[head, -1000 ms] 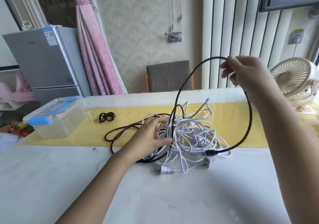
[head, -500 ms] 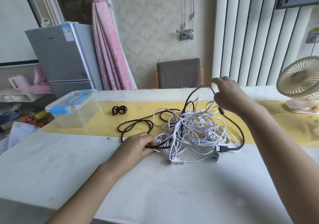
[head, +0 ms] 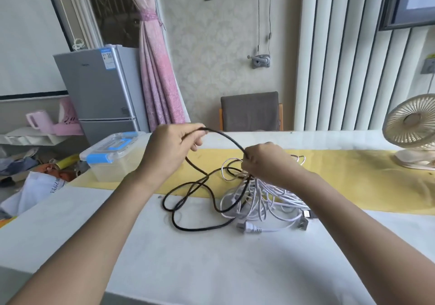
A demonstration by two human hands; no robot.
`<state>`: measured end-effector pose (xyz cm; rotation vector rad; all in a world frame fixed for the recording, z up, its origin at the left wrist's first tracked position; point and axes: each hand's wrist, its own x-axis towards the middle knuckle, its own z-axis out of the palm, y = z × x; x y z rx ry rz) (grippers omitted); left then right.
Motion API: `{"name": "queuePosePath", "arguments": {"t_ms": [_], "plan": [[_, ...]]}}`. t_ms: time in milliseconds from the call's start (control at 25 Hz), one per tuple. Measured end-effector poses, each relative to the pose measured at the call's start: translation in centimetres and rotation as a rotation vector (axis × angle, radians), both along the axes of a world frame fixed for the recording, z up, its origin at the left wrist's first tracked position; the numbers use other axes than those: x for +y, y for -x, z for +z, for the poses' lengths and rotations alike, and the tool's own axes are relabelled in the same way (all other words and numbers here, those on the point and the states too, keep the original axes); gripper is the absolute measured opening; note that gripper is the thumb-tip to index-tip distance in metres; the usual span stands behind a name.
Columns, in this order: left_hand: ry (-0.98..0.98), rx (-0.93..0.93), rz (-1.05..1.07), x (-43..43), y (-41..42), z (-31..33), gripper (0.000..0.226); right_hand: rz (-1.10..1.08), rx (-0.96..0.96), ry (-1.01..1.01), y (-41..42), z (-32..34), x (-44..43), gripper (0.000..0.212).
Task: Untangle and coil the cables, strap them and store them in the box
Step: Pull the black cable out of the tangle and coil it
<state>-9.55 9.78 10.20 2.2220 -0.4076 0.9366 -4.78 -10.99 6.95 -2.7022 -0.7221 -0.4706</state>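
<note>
Holds the black cable (head: 226, 137) arched between left hand (head: 169, 149) and right hand (head: 263, 161), fingers (head: 195, 140) of both curled round it, with slack trailing down onto the tabletop (head: 211, 257) left of the white tangle (head: 263, 194) beneath the right hand, box (head: 113, 156) farther left.

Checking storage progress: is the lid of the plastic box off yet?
No, the clear lid with its blue handle sits closed on top of the box.
</note>
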Motion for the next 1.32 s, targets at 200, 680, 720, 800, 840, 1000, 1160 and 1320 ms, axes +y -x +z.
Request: {"name": "queuePosePath", "arguments": {"t_ms": [200, 680, 720, 800, 840, 1000, 1160, 1320], "plan": [[0.343, -0.071, -0.037, 1.7, -0.5, 3.5, 0.015, -0.279, -0.044, -0.038, -3.5, 3.4, -1.4, 0.021], [1.214, 0.076, 0.043, 11.2, -3.8, 2.5, 0.016, -0.268, 0.310, -0.884, -7.1, 8.8, -7.6, 0.048], [1.148, 0.184, 0.100, 11.6, -4.4, 1.1, 0.013, -0.269, 0.310, -0.772, -6.6, 9.1, -7.7, 0.046], [0.849, 0.413, 0.257, 11.6, -4.9, -1.3, 0.010, -0.218, 0.248, -0.621, -5.1, 10.3, -7.1, 0.041], [0.633, 0.493, 0.336, 11.0, -4.9, -1.9, 0.030, -0.166, 0.213, -0.599, -4.1, 11.2, -6.4, 0.037], [0.110, 0.455, 0.012, 2.2, -2.1, 0.7, 0.092, 0.039, 0.060, -0.368, 0.1, 14.4, -1.4, 0.032], [0.345, 0.389, -0.556, -3.5, 0.3, 4.1, 0.025, 0.179, -0.104, -0.381, 2.7, 16.3, 2.4, 0.020], [0.639, 0.338, -0.531, 0.0, 0.0, 4.4, 0.028, 0.228, 0.103, -0.419, 1.1, 14.4, 0.8, 0.015]]}}
